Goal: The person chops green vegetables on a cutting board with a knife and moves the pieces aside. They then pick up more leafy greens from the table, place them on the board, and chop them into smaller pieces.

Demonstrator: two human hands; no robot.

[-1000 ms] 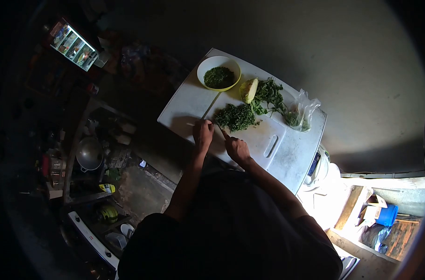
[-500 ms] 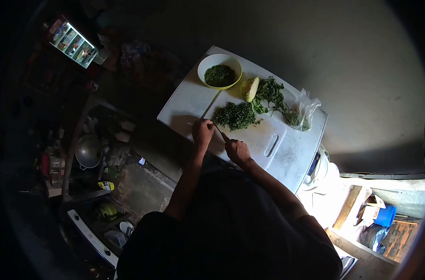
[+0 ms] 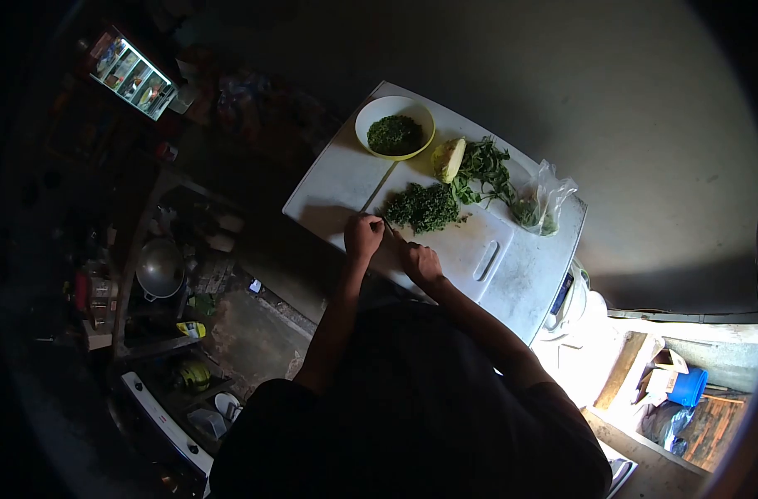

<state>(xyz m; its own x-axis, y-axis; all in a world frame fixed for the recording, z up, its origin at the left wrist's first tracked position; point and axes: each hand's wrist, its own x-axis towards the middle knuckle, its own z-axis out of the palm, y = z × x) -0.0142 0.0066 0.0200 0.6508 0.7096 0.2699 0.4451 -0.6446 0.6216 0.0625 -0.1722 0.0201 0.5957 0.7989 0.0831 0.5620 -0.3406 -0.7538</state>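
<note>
My right hand (image 3: 422,263) is closed around the handle of a knife (image 3: 389,226), over the near part of a white cutting board (image 3: 454,245). Its dark, thin blade slants up and left to the fingers of my left hand (image 3: 363,236). That hand is curled closed by the blade's far end; what lies inside its fingers is hidden. Just beyond the blade is a heap of chopped green herbs (image 3: 423,206). A cut piece of pale cabbage (image 3: 450,160) and leafy green stems (image 3: 485,166) lie behind the heap.
A bowl (image 3: 395,101) with chopped greens stands at the table's far left corner. To the right, a clear plastic bag (image 3: 549,195) holds something green. The white table (image 3: 520,283) borders a grey wall. A metal pot (image 3: 160,268) sits on the left, and a lit display case (image 3: 133,79) farther back.
My right hand has shifted slightly left, and the knife with it, closer to my left hand. The rest of the scene shifts slightly with the camera.
</note>
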